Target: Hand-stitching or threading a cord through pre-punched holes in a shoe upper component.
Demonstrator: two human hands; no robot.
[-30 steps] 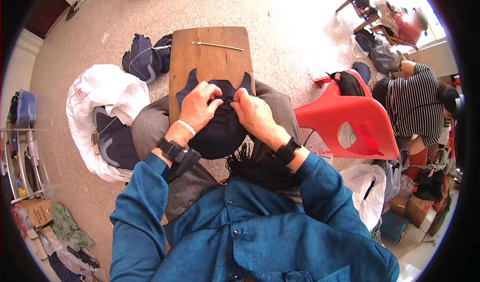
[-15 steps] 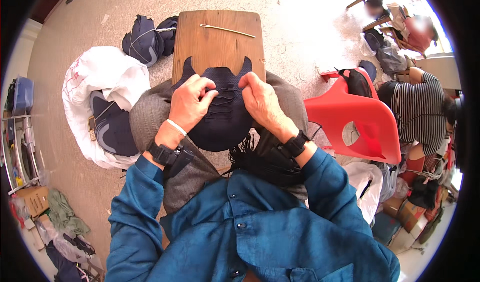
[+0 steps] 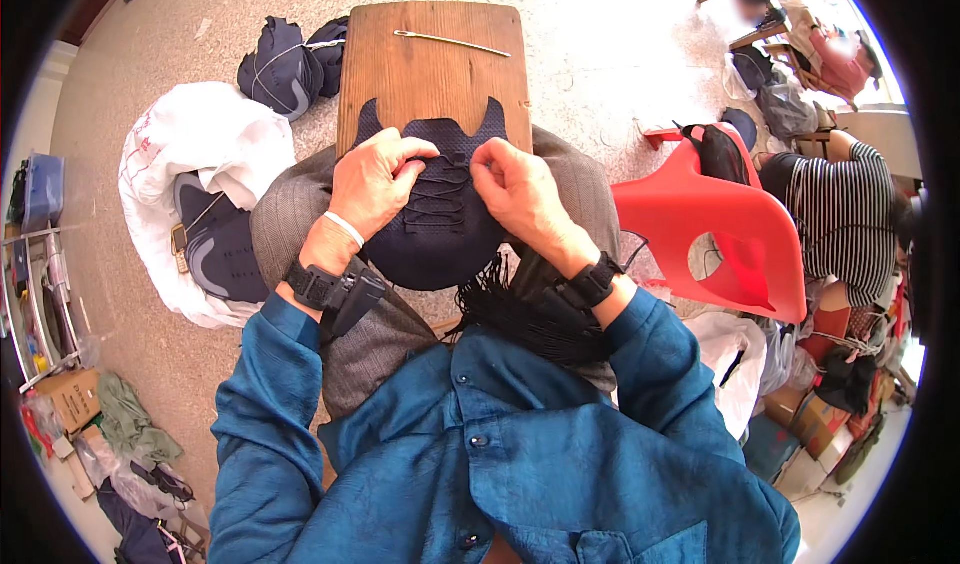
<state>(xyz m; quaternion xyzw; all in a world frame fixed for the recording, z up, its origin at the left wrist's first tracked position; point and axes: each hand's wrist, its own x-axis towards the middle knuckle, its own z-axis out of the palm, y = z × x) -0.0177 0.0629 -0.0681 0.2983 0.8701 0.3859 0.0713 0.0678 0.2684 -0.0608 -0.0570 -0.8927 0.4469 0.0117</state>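
A dark navy shoe upper (image 3: 425, 264) lies over my lap and the near end of a wooden board, its two pointed tabs facing away. Black shoelace (image 3: 436, 204) crosses its middle in several rows. On the left side of the topmost row, my left hand (image 3: 375, 186) is closed, thumb and forefinger pinching the lace. Opposite it, my right hand (image 3: 520, 186) pinches the lace by the right row of holes. The fingers cover the lace ends. A bundle of black laces (image 3: 500, 314) lies across my lap.
On the board (image 3: 440, 74) rests a thin metal needle-like tool (image 3: 452, 43). To the left stand a white sack (image 3: 150, 164) with more uppers (image 3: 225, 249) and a tied bundle of uppers (image 3: 275, 69). A red plastic chair (image 3: 650, 204) is at right, near a person in stripes (image 3: 840, 219).
Both hands have moved slightly inward over the lacing, the right one more, so the gap between them is smaller. The view has shifted a little, and the board appears higher.
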